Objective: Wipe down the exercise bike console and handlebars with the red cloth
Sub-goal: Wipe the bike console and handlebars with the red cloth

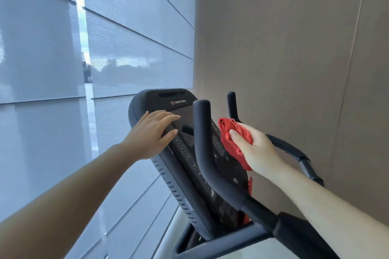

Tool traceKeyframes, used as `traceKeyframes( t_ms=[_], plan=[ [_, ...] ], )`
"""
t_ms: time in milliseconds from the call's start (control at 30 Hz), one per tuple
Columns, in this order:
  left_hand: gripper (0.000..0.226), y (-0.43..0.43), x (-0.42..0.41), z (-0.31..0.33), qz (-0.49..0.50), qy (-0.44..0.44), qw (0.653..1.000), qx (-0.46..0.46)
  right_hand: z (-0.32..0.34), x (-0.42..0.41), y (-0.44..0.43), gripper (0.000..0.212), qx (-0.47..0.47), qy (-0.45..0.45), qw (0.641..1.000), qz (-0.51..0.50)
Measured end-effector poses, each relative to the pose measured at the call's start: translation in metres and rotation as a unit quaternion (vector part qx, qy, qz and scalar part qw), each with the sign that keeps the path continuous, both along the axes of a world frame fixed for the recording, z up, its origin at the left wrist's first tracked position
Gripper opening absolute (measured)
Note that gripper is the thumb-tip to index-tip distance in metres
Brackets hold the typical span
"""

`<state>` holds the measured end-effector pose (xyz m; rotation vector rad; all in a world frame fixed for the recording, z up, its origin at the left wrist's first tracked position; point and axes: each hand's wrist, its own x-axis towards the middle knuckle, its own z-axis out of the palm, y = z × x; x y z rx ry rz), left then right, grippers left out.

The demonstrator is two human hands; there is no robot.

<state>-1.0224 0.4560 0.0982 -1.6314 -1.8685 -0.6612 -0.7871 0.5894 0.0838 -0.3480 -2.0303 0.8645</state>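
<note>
1. Your left hand (152,132) lay flat and loose on the upper left of the console (189,153), fingers spread over the dark screen, gripping nothing.
2. Your right hand (255,150) was clenched around the bunched red cloth (228,132), thumb pressed across its front.
3. The cloth sat against the right edge of the console, below the far bar (232,104); a tail of it hung down beneath your palm.
4. The near bar (201,132) rose between your two hands and crossed in front of the console face, so part of the panel was hidden.
5. The console tilted back to the left, with a column of round buttons (188,156) running down its left side and a logo near its top.
6. The right grip (294,151) curved away behind your right wrist, apart from the cloth.
7. Whether the cloth touched the far bar could not be told, since your fingers covered that spot.
8. Pale blinds (84,48) filled the left, and a tan wall (294,38) stood to the right.
</note>
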Motion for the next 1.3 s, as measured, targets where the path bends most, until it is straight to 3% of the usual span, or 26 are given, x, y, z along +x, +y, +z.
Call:
traceKeyframes(
  t_ms=[300, 600, 667, 733, 867, 1033, 1167, 1300],
  plan=[
    [0.041, -0.017, 0.061, 0.032, 0.046, -0.087, 0.991, 0.090, 0.021, -0.046, 0.015, 0.020, -0.038, 0.080, 0.989, 0.122],
    [0.037, -0.014, 0.100, 0.047, 0.107, -0.057, 0.991, 0.060, -0.019, -0.031, 0.021, 0.018, -0.041, -0.009, 0.964, 0.261],
    [0.037, -0.012, 0.104, 0.047, 0.122, -0.055, 0.990, 0.049, -0.020, -0.029, 0.026, 0.020, -0.030, -0.022, 0.965, 0.260],
    [0.037, -0.010, 0.108, 0.047, 0.138, -0.053, 0.988, 0.042, -0.009, -0.031, 0.029, 0.027, -0.031, 0.015, 0.971, 0.238],
    [0.040, -0.013, 0.112, 0.044, 0.162, -0.051, 0.985, 0.025, 0.014, -0.042, 0.023, 0.022, -0.026, 0.069, 0.968, 0.240],
    [0.043, -0.013, 0.113, 0.040, 0.168, -0.065, 0.983, 0.016, -0.013, -0.044, 0.015, 0.041, -0.053, 0.033, 0.965, 0.255],
    [0.046, -0.013, 0.111, 0.034, 0.152, -0.083, 0.985, 0.015, -0.026, -0.031, 0.027, 0.030, -0.032, -0.041, 0.964, 0.262],
    [0.048, -0.010, 0.107, 0.030, 0.137, -0.080, 0.987, 0.027, -0.007, -0.031, 0.026, 0.031, -0.037, 0.016, 0.975, 0.218]
  ],
)
